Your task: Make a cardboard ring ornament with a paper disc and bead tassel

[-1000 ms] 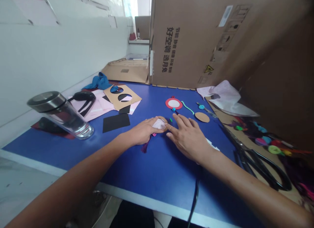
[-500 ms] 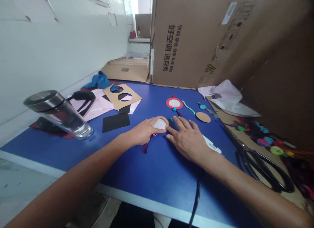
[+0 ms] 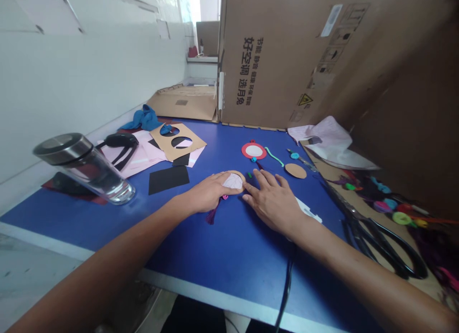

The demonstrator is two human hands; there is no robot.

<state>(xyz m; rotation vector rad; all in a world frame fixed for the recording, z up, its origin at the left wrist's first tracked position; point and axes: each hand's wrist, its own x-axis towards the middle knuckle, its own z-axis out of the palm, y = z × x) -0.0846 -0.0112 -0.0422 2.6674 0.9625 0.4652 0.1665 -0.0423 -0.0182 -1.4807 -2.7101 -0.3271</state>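
Note:
My left hand [image 3: 204,193] grips a round cardboard disc [image 3: 241,182] at its left side, thumb along the near edge and fingers along the far edge. A white paper piece with faint lines [image 3: 232,181] covers the disc's middle. A pink bead [image 3: 225,197] and a dark purple tassel [image 3: 211,215] stick out from under the hand. My right hand [image 3: 274,199] lies open on the table, fingers spread, its index fingertip at the disc's right edge. A small green piece [image 3: 250,175] is just beyond that hand. Partly hidden under the right wrist is a white flat object [image 3: 309,209].
A red-rimmed disc [image 3: 254,151], a green strip [image 3: 274,157] and a plain cardboard oval [image 3: 295,170] lie farther back. Large black-handled scissors [image 3: 387,242] are at right. A glass bottle [image 3: 107,180], black card [image 3: 168,180] and cut-out cardboard [image 3: 179,139] are at left. A big carton [image 3: 279,60] stands behind.
Both hands and the disc hold nearly the same positions. The whole view has shifted very slightly.

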